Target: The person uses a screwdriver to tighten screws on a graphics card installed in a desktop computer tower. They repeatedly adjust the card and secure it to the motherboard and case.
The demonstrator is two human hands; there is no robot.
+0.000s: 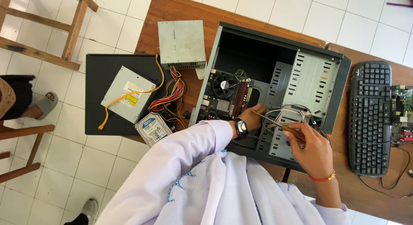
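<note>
An open computer case (275,87) is seen from above, lying on its side on a wooden surface (172,14). Inside the case, towards its near edge, a screwdriver (279,125) with a brown handle is held in the right hand (312,149); the fingers are wrapped around the handle, and the thin shaft is pointed left towards the left hand (254,118). The left hand, with a wristwatch (241,128) on its wrist, is reaching into the case beside the circuit board (226,98) and its round black fan (224,86); whether its fingers are pinching anything cannot be told. A bundle of thin loose wires (286,115) is draped between the two hands.

Left of the case, a grey power supply (181,43) is set on the surface, its coloured cables (170,94) spilling beside it. Further left, a disc drive (127,94) with an orange ribbon cable and a hard drive (153,128) are lying on a flat black panel (103,78). Right of the case, a black keyboard (370,117) is placed.

As a judgement: the screwdriver tip could slip and scratch the circuit board or jab the left hand, since it is worked close to both; the loose wires could be snagged and tugged free.
</note>
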